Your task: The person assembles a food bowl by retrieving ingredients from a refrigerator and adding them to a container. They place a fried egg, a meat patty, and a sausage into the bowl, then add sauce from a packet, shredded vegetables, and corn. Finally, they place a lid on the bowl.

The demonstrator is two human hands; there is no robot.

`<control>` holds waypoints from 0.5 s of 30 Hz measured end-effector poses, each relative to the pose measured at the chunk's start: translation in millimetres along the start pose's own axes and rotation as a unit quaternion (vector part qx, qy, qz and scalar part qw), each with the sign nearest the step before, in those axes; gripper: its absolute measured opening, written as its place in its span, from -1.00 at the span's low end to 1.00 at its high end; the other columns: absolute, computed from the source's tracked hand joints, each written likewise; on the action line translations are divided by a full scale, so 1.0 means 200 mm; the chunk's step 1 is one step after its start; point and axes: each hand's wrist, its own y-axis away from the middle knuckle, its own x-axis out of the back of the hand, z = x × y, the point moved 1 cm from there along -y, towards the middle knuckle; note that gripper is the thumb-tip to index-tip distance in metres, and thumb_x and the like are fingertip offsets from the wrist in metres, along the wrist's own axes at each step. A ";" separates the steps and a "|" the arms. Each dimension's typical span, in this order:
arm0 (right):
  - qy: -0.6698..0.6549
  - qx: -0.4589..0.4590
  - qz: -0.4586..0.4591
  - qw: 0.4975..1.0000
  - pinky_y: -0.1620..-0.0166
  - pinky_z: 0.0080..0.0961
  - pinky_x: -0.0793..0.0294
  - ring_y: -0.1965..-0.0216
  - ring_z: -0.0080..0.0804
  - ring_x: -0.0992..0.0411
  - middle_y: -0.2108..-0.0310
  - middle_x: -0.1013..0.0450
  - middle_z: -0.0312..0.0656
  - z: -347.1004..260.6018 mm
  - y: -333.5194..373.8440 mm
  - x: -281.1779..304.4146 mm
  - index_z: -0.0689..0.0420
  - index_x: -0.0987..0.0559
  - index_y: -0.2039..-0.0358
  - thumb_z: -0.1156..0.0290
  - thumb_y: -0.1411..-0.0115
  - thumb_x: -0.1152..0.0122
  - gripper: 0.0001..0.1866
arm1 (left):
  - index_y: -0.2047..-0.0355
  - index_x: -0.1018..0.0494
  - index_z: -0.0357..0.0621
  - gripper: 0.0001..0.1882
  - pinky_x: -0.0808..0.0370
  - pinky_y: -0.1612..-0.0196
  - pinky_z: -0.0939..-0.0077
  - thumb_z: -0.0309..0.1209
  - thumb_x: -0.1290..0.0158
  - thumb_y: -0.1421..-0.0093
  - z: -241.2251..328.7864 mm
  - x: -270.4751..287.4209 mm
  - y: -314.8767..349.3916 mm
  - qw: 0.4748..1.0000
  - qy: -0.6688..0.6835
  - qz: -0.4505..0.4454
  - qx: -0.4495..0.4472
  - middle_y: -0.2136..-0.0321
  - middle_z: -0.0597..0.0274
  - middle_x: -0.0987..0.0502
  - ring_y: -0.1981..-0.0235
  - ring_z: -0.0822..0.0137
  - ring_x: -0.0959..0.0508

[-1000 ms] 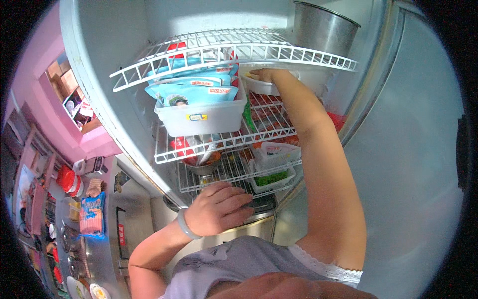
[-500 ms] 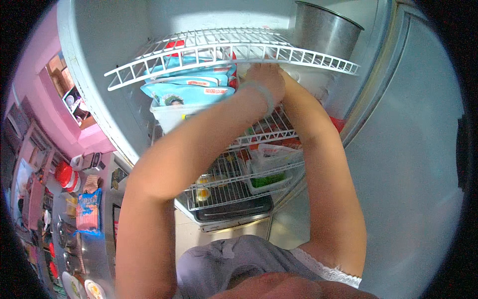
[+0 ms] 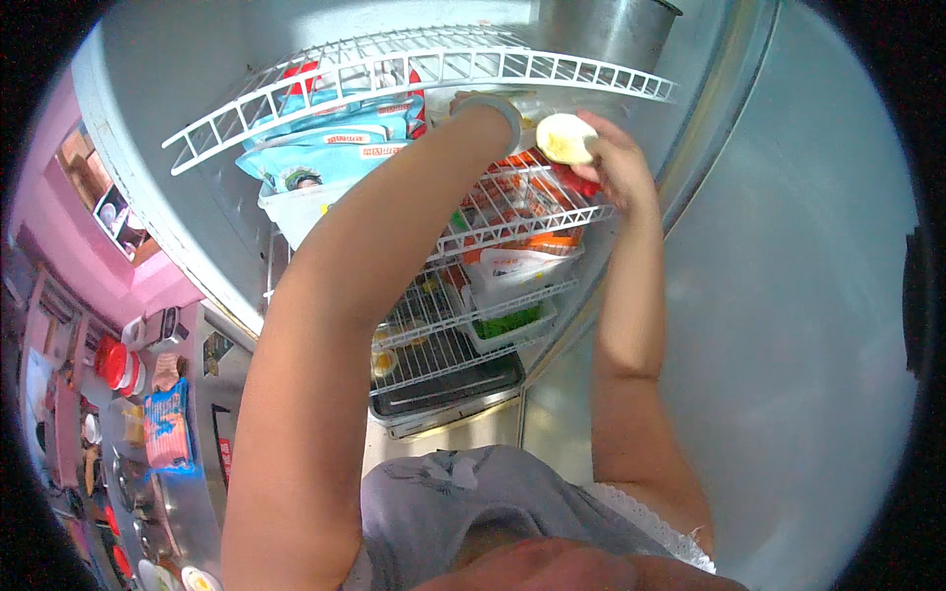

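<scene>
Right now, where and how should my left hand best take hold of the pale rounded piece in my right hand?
Probably by its left rim, coming from the left with a light pinch. Your right hand holds the pale rounded piece at its right side, while the left edge looks uncovered. Its broad, roundish outline seems to suit thumb and fingers at the rim.
</scene>
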 end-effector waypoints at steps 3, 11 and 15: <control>-0.073 0.011 -0.057 0.996 0.36 -0.64 -0.52 0.23 -0.38 -0.41 0.12 -0.32 -0.04 0.03 0.28 0.00 0.27 -0.26 -0.01 0.61 0.04 0.20 -0.50 | 0.07 -0.34 -0.19 -0.56 -0.31 0.05 0.29 -0.31 0.02 -0.02 0.07 -0.06 0.11 0.995 -0.099 0.020 -0.003 -0.02 -0.01 -0.26 0.00 0.13 -0.33; -0.176 -0.024 -0.278 0.944 -0.07 -0.38 -0.16 -0.01 -0.23 -0.25 0.03 -0.26 0.02 0.11 0.80 -0.51 0.40 -0.29 0.03 0.55 0.25 0.10 -0.37 | 0.43 -0.42 -0.30 -0.77 -0.28 -0.01 0.38 -0.42 0.13 0.06 -0.32 -0.48 1.41 0.962 0.094 0.238 -0.089 0.06 -0.07 -0.29 0.05 0.08 -0.33; -0.125 -0.112 -0.476 0.863 0.01 -0.41 -0.29 0.10 -0.27 -0.33 0.13 -0.32 0.00 0.30 1.13 -1.34 0.37 -0.22 -0.01 0.60 0.24 0.19 -0.35 | 0.41 -0.42 -0.21 -0.80 -0.26 -0.02 0.33 -0.43 0.09 0.08 -0.64 -1.01 2.35 0.968 0.154 0.157 0.123 0.06 -0.04 -0.30 0.02 0.07 -0.29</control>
